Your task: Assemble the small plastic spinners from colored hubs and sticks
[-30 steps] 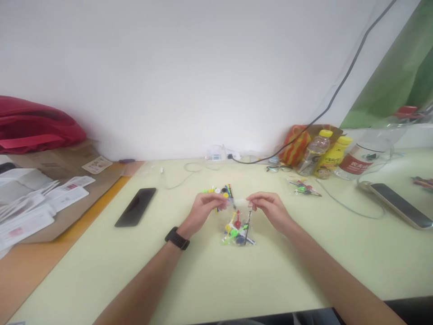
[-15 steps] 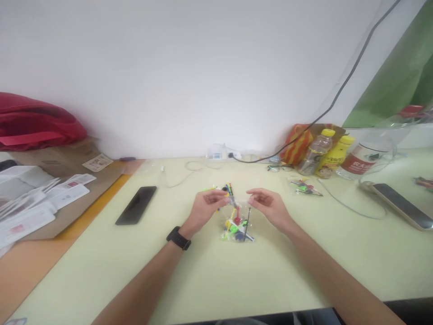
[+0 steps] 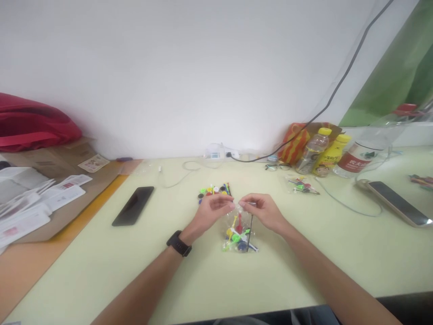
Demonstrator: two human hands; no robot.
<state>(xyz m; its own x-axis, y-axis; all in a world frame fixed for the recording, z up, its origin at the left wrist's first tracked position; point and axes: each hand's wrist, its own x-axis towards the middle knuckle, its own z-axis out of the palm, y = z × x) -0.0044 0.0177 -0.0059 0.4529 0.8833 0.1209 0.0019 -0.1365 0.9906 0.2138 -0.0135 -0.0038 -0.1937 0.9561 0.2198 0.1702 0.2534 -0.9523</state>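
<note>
A small clear plastic bag [image 3: 239, 232] with several coloured plastic parts and a thin black rod lies in the middle of the pale green table [image 3: 216, 280]. My left hand [image 3: 211, 211], a black watch on its wrist, pinches the bag's top edge at the left. My right hand [image 3: 262, 210] pinches the same top edge at the right; the fingertips of both hands nearly meet. Just beyond my left hand lies a loose pile of coloured parts [image 3: 214, 190].
A black phone [image 3: 133, 206] lies to the left, a second phone [image 3: 395, 202] at the right. Bottles [image 3: 321, 151], a snack bag [image 3: 296, 143], glasses, cables and another filled bag [image 3: 299, 184] line the back. Papers [image 3: 30, 207] and a red bag [image 3: 32, 123] sit far left.
My two hands have drawn together along the bag's top edge and come slightly toward me, the bag with them.
</note>
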